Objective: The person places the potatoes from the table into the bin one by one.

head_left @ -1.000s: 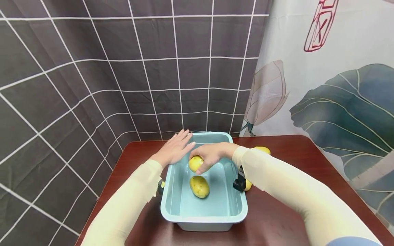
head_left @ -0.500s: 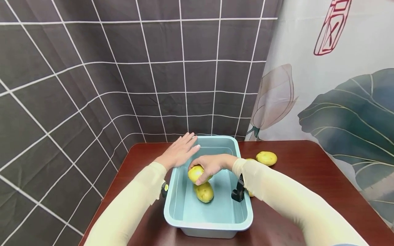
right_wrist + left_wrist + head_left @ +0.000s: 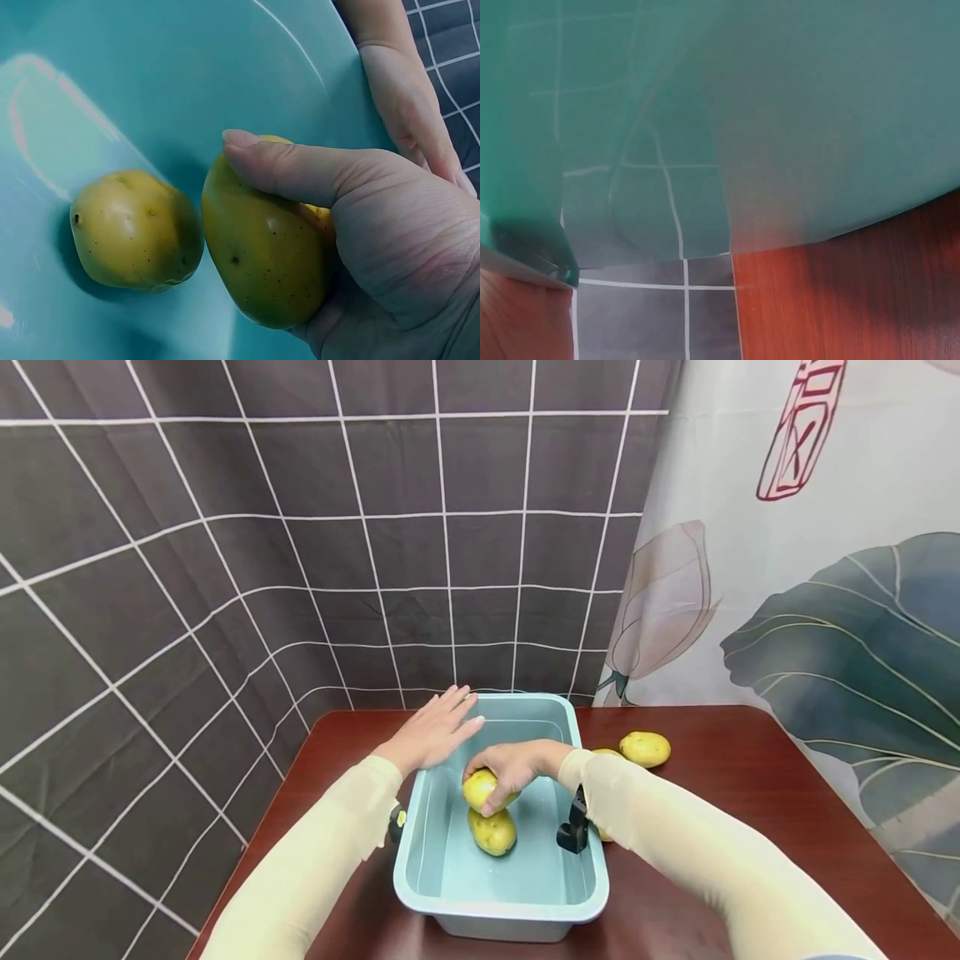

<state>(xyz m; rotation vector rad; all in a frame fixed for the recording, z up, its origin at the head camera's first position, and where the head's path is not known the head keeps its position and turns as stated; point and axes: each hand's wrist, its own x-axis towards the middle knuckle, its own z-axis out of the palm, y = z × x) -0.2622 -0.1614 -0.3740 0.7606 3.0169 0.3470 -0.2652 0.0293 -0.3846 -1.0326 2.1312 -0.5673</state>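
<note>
My right hand (image 3: 513,768) grips a yellow potato (image 3: 477,790) inside the light blue basin (image 3: 420,860), its thumb across the top in the right wrist view. A second potato (image 3: 135,229) lies on the basin floor just beside the held one, on the near side in the head view. Whether the two touch is hard to tell. My left hand (image 3: 438,731) rests on the basin's left rim, fingers straight and holding nothing. In the left wrist view, the bluish-green basin wall (image 3: 817,135) fills most of the picture.
On the dark red table (image 3: 720,810), a potato (image 3: 645,748) lies right of the basin. More yellow pieces are partly hidden by the right sleeve (image 3: 660,827). A dark grid-patterned curtain (image 3: 405,552) hangs behind. Black wrist cameras sit at both cuffs.
My right hand has brought its potato closer to the one on the basin floor, now partly covering it in the head view. The left hand stays on the rim. The head view has shifted slightly.
</note>
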